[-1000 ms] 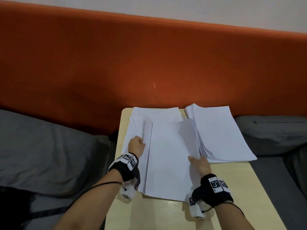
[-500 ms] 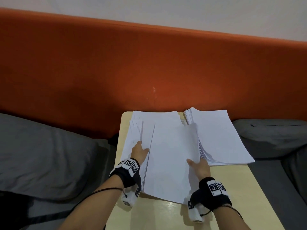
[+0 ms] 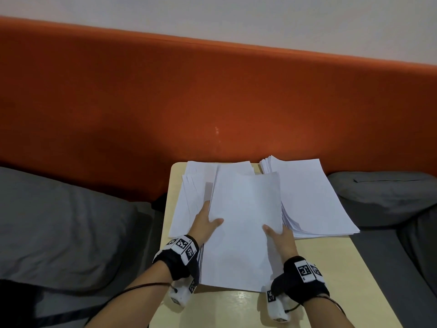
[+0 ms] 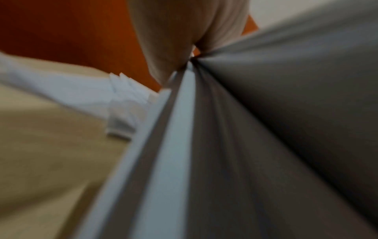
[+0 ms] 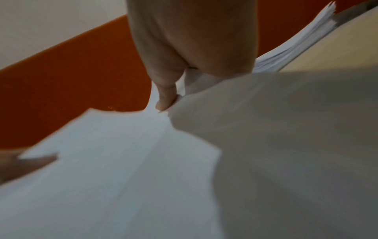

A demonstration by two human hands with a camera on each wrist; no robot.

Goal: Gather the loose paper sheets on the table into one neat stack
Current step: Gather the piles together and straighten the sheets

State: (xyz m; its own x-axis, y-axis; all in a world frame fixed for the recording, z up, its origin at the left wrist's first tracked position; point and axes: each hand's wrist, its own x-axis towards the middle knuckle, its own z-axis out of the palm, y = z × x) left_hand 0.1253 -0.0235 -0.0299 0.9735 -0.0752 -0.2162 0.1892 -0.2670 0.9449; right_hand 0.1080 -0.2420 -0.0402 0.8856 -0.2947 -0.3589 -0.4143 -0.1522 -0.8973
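Paper sheets (image 3: 243, 228) are flexing, light and slippery, both hands' grip pinching the side edges, left hand (image 3: 205, 224), right hand (image 3: 281, 237), above the counter (image 3: 236, 308).

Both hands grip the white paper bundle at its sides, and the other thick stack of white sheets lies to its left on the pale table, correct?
Not quite: the head view shows the thick stack of white sheets to the right of the white paper bundle. Left hand and right hand do grip its sides.
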